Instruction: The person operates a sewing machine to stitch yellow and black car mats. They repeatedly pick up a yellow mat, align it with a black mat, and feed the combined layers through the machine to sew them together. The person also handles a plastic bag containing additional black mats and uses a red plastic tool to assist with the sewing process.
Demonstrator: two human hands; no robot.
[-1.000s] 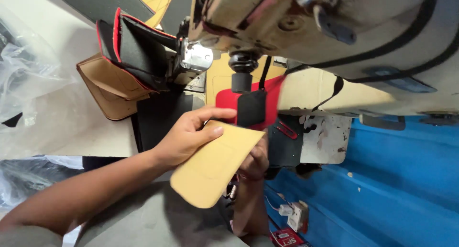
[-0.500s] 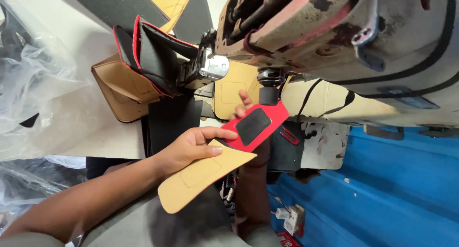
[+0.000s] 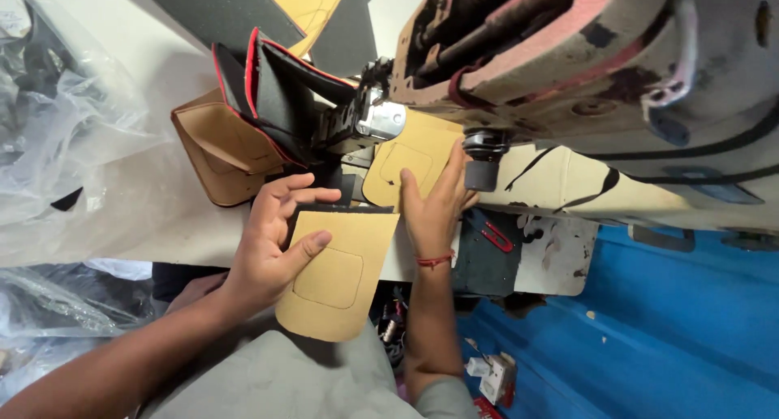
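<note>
Now left hand (image 3: 272, 240) fingers pinch tan panel (image 3: 337, 277); right hand (image 3: 434, 208) fingers flat, pressing second tan panel (image 3: 410, 155).

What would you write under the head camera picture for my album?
Left hand holds a tan panel; right hand presses another beside the sewing machine.

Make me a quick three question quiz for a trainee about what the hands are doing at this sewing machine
1. True or false: the left hand holds a tan panel by its edge.
2. Which hand lies flat on the tan piece under the sewing machine? A left, B right.
3. What colour is the band on the right hand's wrist?

Key: 1 true. 2 B. 3 red.
</note>
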